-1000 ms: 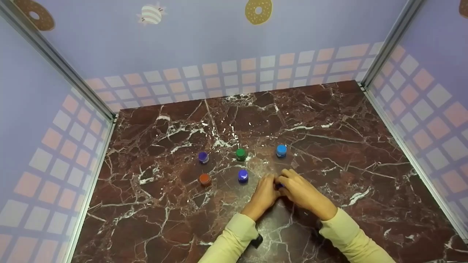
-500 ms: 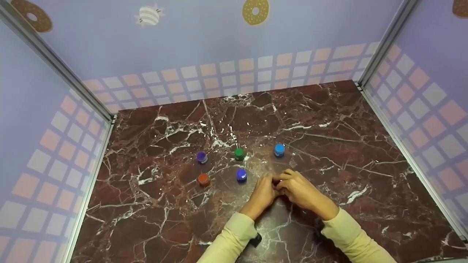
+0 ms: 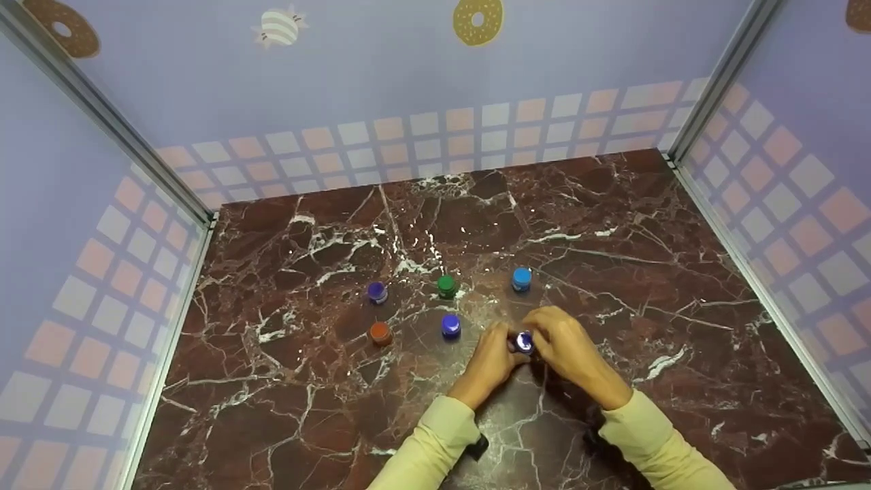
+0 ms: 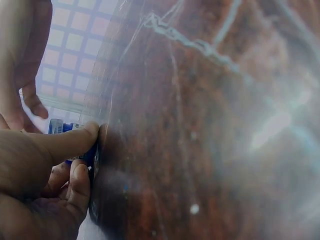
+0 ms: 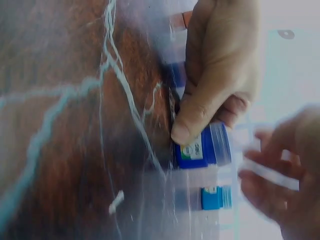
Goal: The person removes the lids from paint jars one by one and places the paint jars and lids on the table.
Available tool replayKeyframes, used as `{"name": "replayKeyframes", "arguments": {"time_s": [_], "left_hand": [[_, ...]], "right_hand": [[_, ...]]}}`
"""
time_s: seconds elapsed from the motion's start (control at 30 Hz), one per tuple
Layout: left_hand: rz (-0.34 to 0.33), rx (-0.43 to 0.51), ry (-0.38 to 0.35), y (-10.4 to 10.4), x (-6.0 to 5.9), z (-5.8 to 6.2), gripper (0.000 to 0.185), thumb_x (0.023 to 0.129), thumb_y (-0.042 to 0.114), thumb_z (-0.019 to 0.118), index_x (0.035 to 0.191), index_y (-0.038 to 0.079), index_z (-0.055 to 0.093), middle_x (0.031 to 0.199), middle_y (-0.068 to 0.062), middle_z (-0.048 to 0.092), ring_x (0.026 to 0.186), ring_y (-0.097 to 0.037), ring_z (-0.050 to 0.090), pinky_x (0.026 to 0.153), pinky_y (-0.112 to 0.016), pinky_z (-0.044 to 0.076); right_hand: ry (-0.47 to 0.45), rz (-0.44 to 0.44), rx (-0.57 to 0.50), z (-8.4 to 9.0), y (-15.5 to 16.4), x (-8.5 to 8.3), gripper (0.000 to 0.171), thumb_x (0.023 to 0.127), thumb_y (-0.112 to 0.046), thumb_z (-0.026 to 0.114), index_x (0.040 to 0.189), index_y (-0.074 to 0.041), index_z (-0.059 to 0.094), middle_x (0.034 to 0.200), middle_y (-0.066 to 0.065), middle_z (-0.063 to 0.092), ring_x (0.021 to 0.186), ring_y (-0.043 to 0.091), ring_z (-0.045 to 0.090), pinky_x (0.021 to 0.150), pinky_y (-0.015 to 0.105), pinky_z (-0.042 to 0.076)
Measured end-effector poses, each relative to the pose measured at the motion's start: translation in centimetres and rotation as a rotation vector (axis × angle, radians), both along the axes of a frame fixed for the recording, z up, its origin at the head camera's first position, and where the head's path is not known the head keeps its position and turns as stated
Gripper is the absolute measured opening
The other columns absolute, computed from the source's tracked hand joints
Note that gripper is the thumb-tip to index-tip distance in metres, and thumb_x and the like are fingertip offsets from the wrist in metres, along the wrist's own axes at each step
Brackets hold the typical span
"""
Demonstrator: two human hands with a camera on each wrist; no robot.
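Observation:
My left hand [image 3: 491, 361] holds a small blue paint jar [image 3: 523, 342] low over the table, thumb and fingers round its body. In the right wrist view the jar [image 5: 195, 150] shows a printed label, a blue body and a clear ridged top. The left thumb [image 4: 75, 140] lies along its side in the left wrist view. My right hand [image 3: 566, 347] is just right of the jar, its bent fingers apart from the top. Nothing shows between these fingers in the right wrist view, where the right hand [image 5: 285, 165] stands off the ridged top.
Beyond the hands stand a light blue jar [image 3: 521, 280], a green jar [image 3: 446, 286] and a purple jar [image 3: 377, 292]. Nearer are a blue jar [image 3: 450, 326] and an orange-red jar [image 3: 380, 333]. Patterned panels [image 3: 435, 143] wall the marbled table [image 3: 306, 408] at the back and sides.
Half a second ago the right fingers covered the jar's top; now they have drawn back to the right and the top shows. The left hand keeps its hold.

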State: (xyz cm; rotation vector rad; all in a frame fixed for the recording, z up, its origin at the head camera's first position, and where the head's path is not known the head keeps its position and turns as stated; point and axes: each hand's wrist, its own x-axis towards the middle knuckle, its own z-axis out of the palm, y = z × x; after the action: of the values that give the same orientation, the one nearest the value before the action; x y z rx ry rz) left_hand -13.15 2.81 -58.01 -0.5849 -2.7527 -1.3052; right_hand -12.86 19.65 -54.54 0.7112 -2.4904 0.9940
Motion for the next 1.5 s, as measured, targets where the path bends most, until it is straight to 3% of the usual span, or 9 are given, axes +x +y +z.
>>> {"name": "replayKeyframes", "arguments": {"time_s": [0.1, 0.2, 0.37, 0.5, 0.8, 1.03, 1.27, 1.5], "left_hand": [[-0.006, 0.032, -0.040, 0.0, -0.1, 0.0, 0.035, 0.073, 0.004, 0.090, 0.095, 0.000, 0.063, 0.088, -0.004, 0.060, 0.080, -0.016, 0.059, 0.075, -0.025, 0.051], [-0.005, 0.034, -0.042, 0.0, -0.1, 0.0, 0.035, 0.074, 0.004, 0.090, 0.095, 0.000, 0.062, 0.089, -0.004, 0.060, 0.080, -0.014, 0.059, 0.075, -0.024, 0.050], [0.003, 0.015, -0.025, 0.0, -0.1, -0.2, 0.036, 0.073, 0.004, 0.091, 0.095, 0.001, 0.062, 0.089, -0.004, 0.060, 0.081, -0.015, 0.059, 0.077, -0.026, 0.051], [0.003, 0.011, -0.010, 0.0, -0.1, -0.1, 0.036, 0.072, 0.003, 0.090, 0.094, 0.001, 0.062, 0.088, -0.005, 0.060, 0.081, -0.017, 0.059, 0.077, -0.027, 0.051], [0.002, -0.057, 0.097, -0.1, -0.1, -0.4, 0.023, 0.073, -0.005, 0.078, 0.090, 0.002, 0.064, 0.085, -0.006, 0.061, 0.084, -0.024, 0.061, 0.081, -0.035, 0.052], [-0.003, -0.054, 0.096, -0.1, -0.2, -0.3, 0.023, 0.076, -0.005, 0.078, 0.096, 0.000, 0.068, 0.091, -0.009, 0.066, 0.089, -0.026, 0.064, 0.083, -0.033, 0.053], [-0.005, -0.042, 0.104, -0.2, -0.2, -0.3, 0.025, 0.072, -0.008, 0.079, 0.092, 0.000, 0.067, 0.085, -0.006, 0.062, 0.084, -0.022, 0.061, 0.080, -0.032, 0.052], [-0.010, -0.043, 0.115, -0.2, -0.2, -0.4, 0.024, 0.071, -0.007, 0.077, 0.087, 0.002, 0.062, 0.083, -0.005, 0.058, 0.082, -0.023, 0.060, 0.078, -0.034, 0.051]], "right_hand": [[-0.019, -0.181, -0.063, 0.0, -0.4, -0.2, 0.016, 0.084, 0.013, 0.069, 0.095, 0.003, 0.074, 0.089, 0.012, 0.071, 0.077, 0.023, 0.066, 0.067, 0.039, 0.056], [-0.071, -0.282, -0.091, 0.3, -0.9, -0.3, 0.007, 0.089, 0.006, 0.071, 0.095, 0.004, 0.074, 0.086, 0.013, 0.070, 0.073, 0.023, 0.065, 0.064, 0.040, 0.055], [-0.146, -0.352, 0.013, 0.4, -1.6, 0.3, 0.015, 0.090, -0.007, 0.077, 0.098, 0.005, 0.071, 0.089, 0.016, 0.066, 0.077, 0.035, 0.069, 0.068, 0.050, 0.057], [-0.126, -0.384, 0.114, 0.3, -2.2, 1.1, 0.025, 0.089, -0.013, 0.080, 0.101, 0.006, 0.068, 0.090, 0.018, 0.061, 0.074, 0.041, 0.067, 0.062, 0.055, 0.056], [-0.058, -0.356, 0.224, 0.1, -3.6, 2.1, 0.031, 0.081, -0.012, 0.086, 0.087, 0.003, 0.059, 0.082, 0.016, 0.054, 0.065, 0.041, 0.062, 0.053, 0.054, 0.052], [-0.071, -0.330, 0.269, -0.1, -3.8, 2.2, 0.033, 0.081, -0.010, 0.086, 0.083, 0.001, 0.055, 0.079, 0.015, 0.053, 0.066, 0.041, 0.062, 0.054, 0.055, 0.052], [-0.063, -0.234, 0.286, 0.2, -3.6, 2.0, 0.027, 0.077, 0.001, 0.083, 0.083, 0.003, 0.057, 0.082, 0.016, 0.052, 0.064, 0.041, 0.061, 0.055, 0.053, 0.053], [-0.024, -0.157, 0.311, 0.3, -3.4, 1.8, 0.025, 0.069, 0.008, 0.081, 0.082, 0.002, 0.060, 0.082, 0.014, 0.053, 0.073, 0.037, 0.059, 0.062, 0.051, 0.054]]}}
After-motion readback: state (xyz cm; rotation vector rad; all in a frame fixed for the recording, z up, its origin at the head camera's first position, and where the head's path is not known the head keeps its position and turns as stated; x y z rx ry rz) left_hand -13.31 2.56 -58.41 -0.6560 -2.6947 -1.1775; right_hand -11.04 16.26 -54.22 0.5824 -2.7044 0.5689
